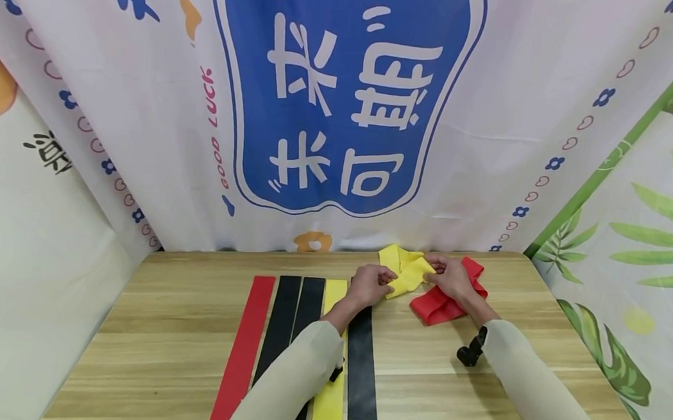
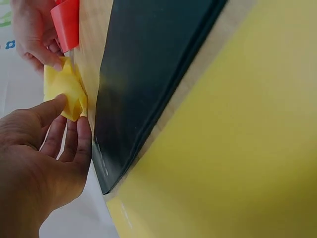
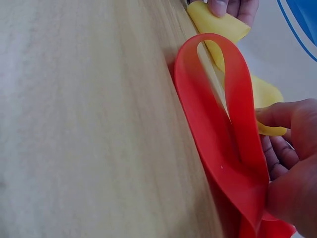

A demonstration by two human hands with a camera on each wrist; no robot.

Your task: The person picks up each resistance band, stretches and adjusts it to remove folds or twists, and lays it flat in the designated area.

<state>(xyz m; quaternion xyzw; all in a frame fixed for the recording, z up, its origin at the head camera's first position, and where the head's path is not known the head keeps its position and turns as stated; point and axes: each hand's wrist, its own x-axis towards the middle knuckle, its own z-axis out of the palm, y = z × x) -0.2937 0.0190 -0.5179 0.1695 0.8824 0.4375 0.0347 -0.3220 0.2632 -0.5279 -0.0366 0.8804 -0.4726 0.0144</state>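
A crumpled yellow resistance band (image 1: 405,270) lies bunched near the table's back edge, held between both hands. My left hand (image 1: 371,285) pinches its near left end; in the left wrist view the thumb presses on top of the yellow folds (image 2: 69,88) with the other fingers beneath. The right hand (image 1: 451,278) pinches its right end between thumb and fingers. Under and beside the right hand is a loosely twisted red resistance band (image 1: 437,306). In the right wrist view this red band (image 3: 213,129) stands up in an open loop, partly in front of the yellow one.
Left of the hands, flat bands lie side by side on the wooden table (image 1: 161,328): a red band (image 1: 243,352), two black ones, a yellow band (image 1: 328,408) and another black band (image 1: 363,372). The left forearm crosses over some of them. A printed curtain (image 1: 491,136) hangs behind the table.
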